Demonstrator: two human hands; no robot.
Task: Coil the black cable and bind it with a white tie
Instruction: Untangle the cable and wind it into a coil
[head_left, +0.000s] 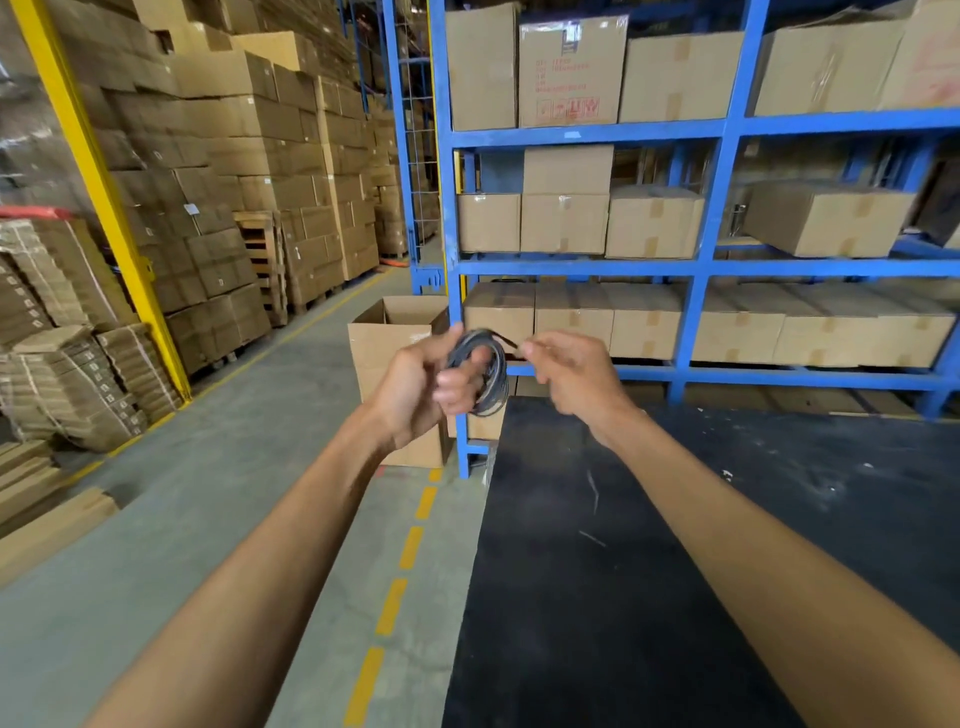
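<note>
Both hands up: left hand (415, 384) gripping the coiled black cable (485, 371), right hand (569, 371) pinching its loose end, open brown cardboard box (387, 338) behind, contents hidden.

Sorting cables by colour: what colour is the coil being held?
Black with a greyish sheen, the coil; head view, the only one.

Black table (675, 571) at near right: scuffed top, small white specks (727, 474) toward its far right.
</note>
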